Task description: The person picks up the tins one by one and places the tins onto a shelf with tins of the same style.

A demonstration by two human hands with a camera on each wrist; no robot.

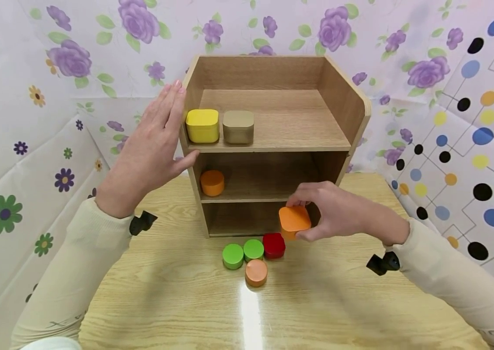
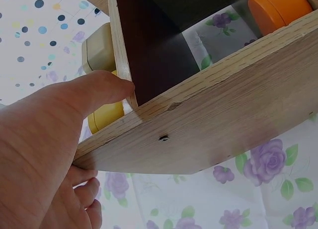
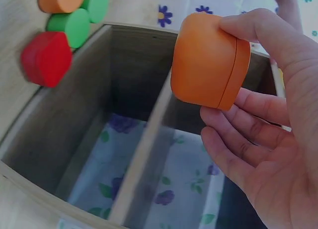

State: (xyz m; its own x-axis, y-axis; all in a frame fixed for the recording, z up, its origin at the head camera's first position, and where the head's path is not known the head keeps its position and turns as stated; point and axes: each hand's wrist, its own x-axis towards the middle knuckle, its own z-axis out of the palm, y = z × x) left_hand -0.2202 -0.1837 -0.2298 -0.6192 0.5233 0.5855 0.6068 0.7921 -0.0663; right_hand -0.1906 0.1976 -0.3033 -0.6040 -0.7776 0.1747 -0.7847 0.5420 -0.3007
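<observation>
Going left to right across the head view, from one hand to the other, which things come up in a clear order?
Left hand → yellow box → tan box → red box → squarish orange box → right hand, which holds that orange box.

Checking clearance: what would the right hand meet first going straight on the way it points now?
Likely the shelf unit: the square orange container in the right hand leads toward the middle board's front edge. Depth is unclear, so it might enter an opening instead.
</observation>
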